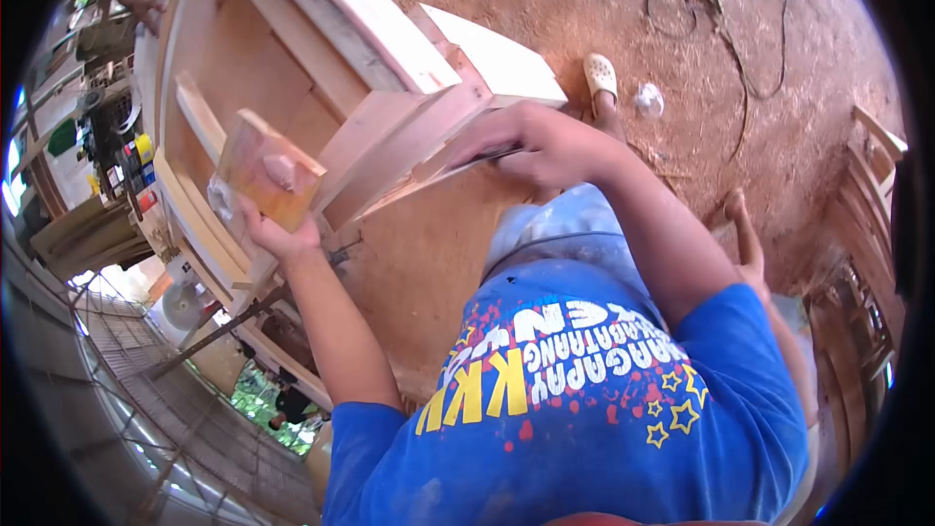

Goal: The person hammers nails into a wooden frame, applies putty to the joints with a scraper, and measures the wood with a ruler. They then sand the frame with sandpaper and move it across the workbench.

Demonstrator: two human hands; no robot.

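My left hand (280,234) grips a small wooden board (255,161) from its lower edge, with the fingers partly hidden behind it. A pale lump of putty-like paste (280,171) sits on the board's smeared orange-brown face. My right hand (550,143) is closed around a thin, dark flat-bladed tool (499,155), mostly covered by the fingers. The tool lies right at the end of a large wooden frame (390,131), close along one of its pale slats. What kind of tool it is, I cannot tell.
Another person's hand (146,10) shows at the upper left beside the frame. On the dusty floor (623,0) lie a dark cable (745,88) and a crumpled white scrap (649,100). Stacked lumber (862,205) stands at the right; cluttered tools (122,166) are at the left.
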